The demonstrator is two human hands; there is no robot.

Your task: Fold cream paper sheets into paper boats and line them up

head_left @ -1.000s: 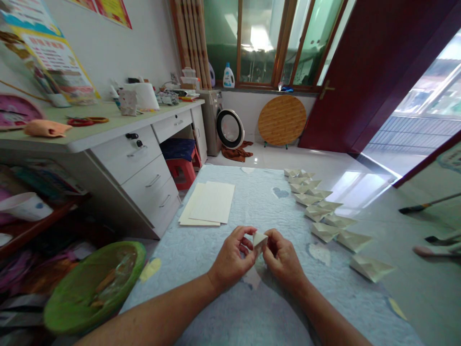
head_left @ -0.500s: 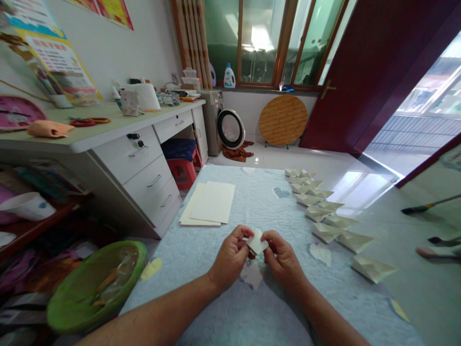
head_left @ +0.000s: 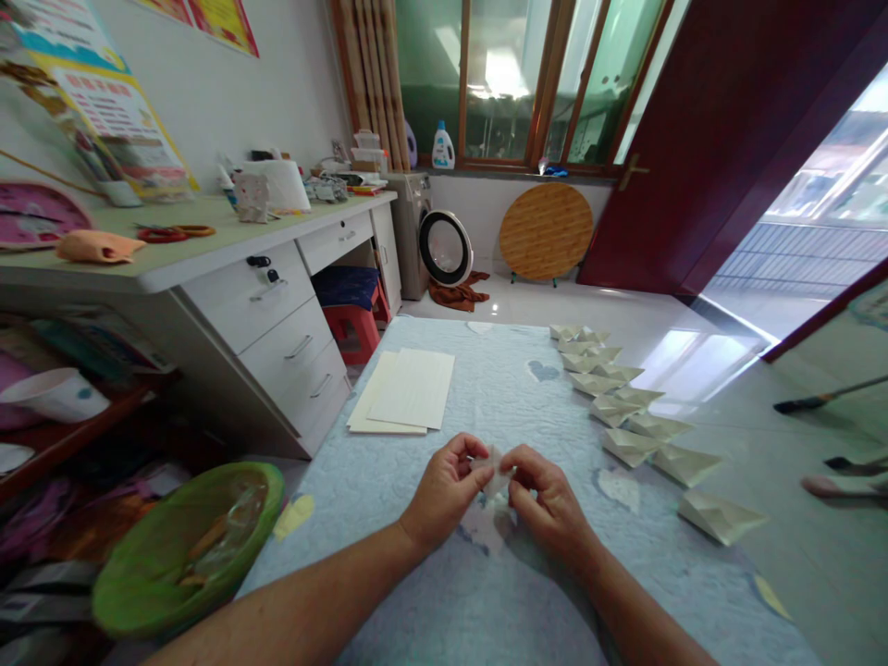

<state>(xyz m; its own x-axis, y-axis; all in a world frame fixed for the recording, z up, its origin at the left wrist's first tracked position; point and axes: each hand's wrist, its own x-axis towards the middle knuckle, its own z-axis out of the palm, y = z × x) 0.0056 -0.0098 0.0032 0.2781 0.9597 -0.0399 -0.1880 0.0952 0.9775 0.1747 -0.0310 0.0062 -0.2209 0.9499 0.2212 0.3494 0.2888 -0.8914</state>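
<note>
My left hand (head_left: 444, 490) and my right hand (head_left: 548, 504) meet over a pale blue quilted cloth (head_left: 486, 592). Both pinch a small folded piece of cream paper (head_left: 494, 467) between thumbs and fingers; most of it is hidden by my fingers. A stack of flat cream sheets (head_left: 406, 391) lies ahead to the left. A curved row of several finished folded paper boats (head_left: 628, 407) runs along the right side of the cloth, the nearest boat (head_left: 718, 516) at the cloth's right edge.
A green basin (head_left: 187, 546) sits at the lower left. A white desk with drawers (head_left: 264, 314) and a red stool (head_left: 351, 328) stand to the left. A washing machine (head_left: 434, 240), a round wooden board (head_left: 546, 231) and a dark red door (head_left: 721, 139) lie beyond. Someone's foot (head_left: 843, 483) shows at the right edge.
The folded paper, held up as a small point a second ago, has been turned and pressed lower between my fingertips, so less of it shows. My hands stayed in the same spot.
</note>
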